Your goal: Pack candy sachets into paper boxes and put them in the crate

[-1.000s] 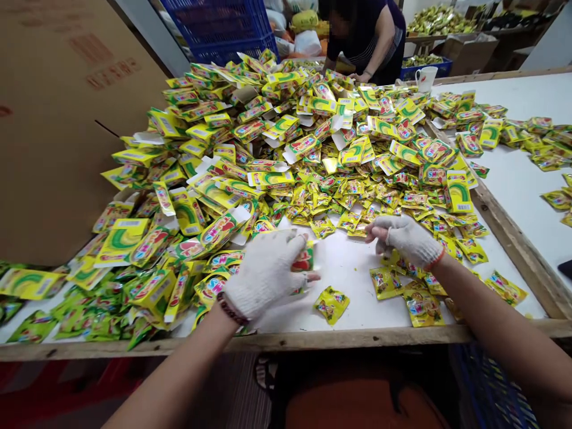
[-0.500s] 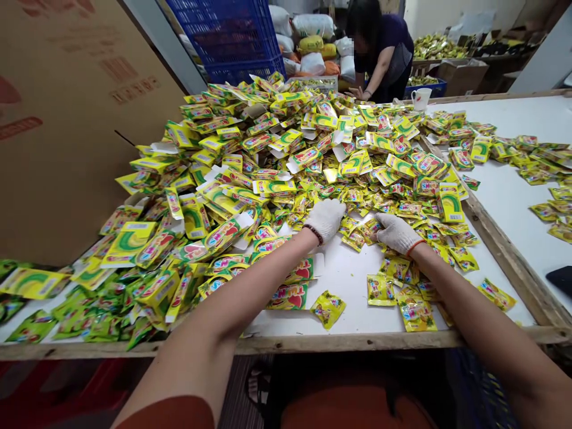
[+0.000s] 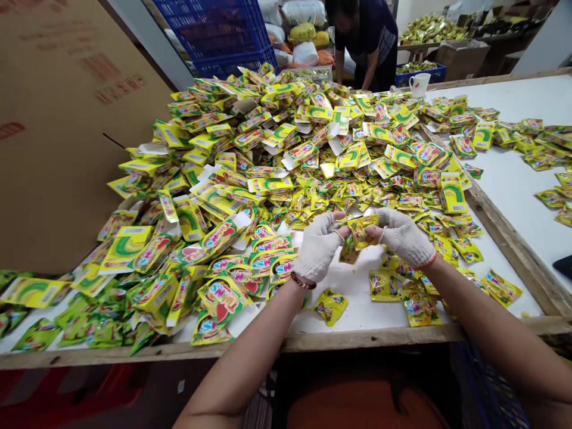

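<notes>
Small yellow candy packets (image 3: 363,230) are pinched between my two hands above the white tabletop (image 3: 353,310). My left hand (image 3: 318,245), in a white fingerless-tip glove, is closed on their left side with thumb and fingers. From the right, my right hand (image 3: 402,237), gloved the same way, grips the upper packet by its edge. A lower packet hangs partly hidden beneath. One loose packet (image 3: 330,306) lies flat below my left hand. Several more packets (image 3: 417,302) lie under my right forearm. Printed yellow-green boxes (image 3: 223,301) lie left of my left wrist.
A large heap of boxes (image 3: 268,140) fills the table's back and left. Green packets (image 3: 100,325) lie at front left. A wooden strip (image 3: 504,244) divides the table. Behind are a white mug (image 3: 419,85), blue crates (image 3: 218,36) and a person (image 3: 366,42). A big carton (image 3: 67,149) stands left.
My hands have come together and lifted yellow packets off the table. My left hand has moved nearer to me. The person behind has shifted left, and the view has turned slightly.
</notes>
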`<state>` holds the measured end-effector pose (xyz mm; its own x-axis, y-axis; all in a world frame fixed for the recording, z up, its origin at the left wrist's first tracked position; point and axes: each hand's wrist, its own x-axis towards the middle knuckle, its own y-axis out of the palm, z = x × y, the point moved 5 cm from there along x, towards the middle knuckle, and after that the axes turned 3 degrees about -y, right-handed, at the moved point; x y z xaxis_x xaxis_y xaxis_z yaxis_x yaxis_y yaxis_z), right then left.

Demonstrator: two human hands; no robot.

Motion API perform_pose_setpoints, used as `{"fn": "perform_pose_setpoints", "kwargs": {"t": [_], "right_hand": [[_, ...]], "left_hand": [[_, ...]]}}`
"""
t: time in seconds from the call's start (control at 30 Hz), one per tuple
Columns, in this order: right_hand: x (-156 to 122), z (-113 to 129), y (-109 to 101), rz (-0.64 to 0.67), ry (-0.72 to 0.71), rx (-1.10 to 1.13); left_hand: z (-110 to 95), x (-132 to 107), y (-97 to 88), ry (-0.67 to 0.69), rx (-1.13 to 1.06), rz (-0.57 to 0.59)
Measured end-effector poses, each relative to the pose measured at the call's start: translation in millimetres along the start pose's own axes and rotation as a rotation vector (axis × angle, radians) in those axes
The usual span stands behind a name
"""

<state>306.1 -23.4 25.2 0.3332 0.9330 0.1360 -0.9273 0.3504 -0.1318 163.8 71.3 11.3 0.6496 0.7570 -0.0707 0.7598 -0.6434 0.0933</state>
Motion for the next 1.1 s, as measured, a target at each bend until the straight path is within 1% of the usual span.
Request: {"fn": "perform_pose_setpoints", "kwargs": {"t": [0.07,0.1,0.17,0.23,0.33,0.4,0.43,0.53,0.6,0.67,0.73,0.77,0.83,0.9,0.97,1.0,1.03,1.07,1.1], "right_hand": [[-1.1,2.3,-3.2,-0.086,-0.021,-0.056],[-1.3,2.9,-5.6,-0.128,-0.032,-0.09],[-0.9,3.0,-10.3,-0.193,-0.049,-0.146],[0.1,1.9,-14.0,-0.22,-0.056,-0.16],[1.3,-1.4,-15.4,-0.194,-0.048,-0.057],[1.0,-3.5,-11.4,-0.136,-0.026,0.032],[0.3,-4.3,-7.9,-0.104,-0.011,0.052],[-2.3,-5.7,3.8,-0.044,0.019,-0.021],[-2.9,-5.9,8.3,-0.039,0.02,-0.059],[-1.4,-5.6,5.4,-0.088,0.005,-0.045],[1.5,-6.4,-5.2,-0.192,0.004,-0.009],[2.9,-7.7,-12.1,-0.255,0.015,0.008],[4.9,-10.9,-25.2,-0.363,0.049,0.042],[6.0,-12.6,-33.0,-0.398,0.065,0.053],[5.9,-11.3,-34.5,-0.357,0.054,0.024],[5.2,-9.7,-33.5,-0.32,0.044,-0.001],[4.0,-7.6,-32.0,-0.286,0.033,-0.028],[2.2,-5.2,-30.4,-0.261,0.019,-0.053],[0.2,-2.8,-28.5,-0.243,0.006,-0.073]], "left_hand": [[7.9,-0.3,4.1,-0.086,-0.139,0.018],[9.7,-0.5,5.2,-0.103,-0.172,0.028],[8.6,-1.7,5.5,-0.081,-0.183,0.042],[3.8,-4.1,3.7,-0.022,-0.176,0.037],[-1.0,-7.4,0.4,0.018,-0.183,0.01],[0.3,-8.5,0.7,-0.011,-0.197,0.021],[1.7,-8.8,2.6,-0.03,-0.204,0.05],[3.8,-9.7,10.4,-0.037,-0.167,0.153],[3.1,-9.1,10.9,-0.015,-0.112,0.141],[1.9,-7.6,6.7,-0.011,-0.079,0.086],[-1.5,-6.2,-1.1,0.028,0.025,-0.003],[-4.0,-6.1,-4.7,0.068,0.137,-0.049],[-7.8,-7.1,-5.7,0.152,0.486,-0.099],[-4.6,-8.4,0.8,0.168,0.861,-0.079],[4.7,-8.9,8.9,0.109,1.127,-0.009],[9.1,-8.9,12.0,0.081,1.187,0.025],[12.4,-8.6,14.2,0.065,1.192,0.052],[14.2,-7.9,15.1,0.062,1.143,0.063],[14.2,-6.8,14.1,0.069,1.047,0.044]]}}
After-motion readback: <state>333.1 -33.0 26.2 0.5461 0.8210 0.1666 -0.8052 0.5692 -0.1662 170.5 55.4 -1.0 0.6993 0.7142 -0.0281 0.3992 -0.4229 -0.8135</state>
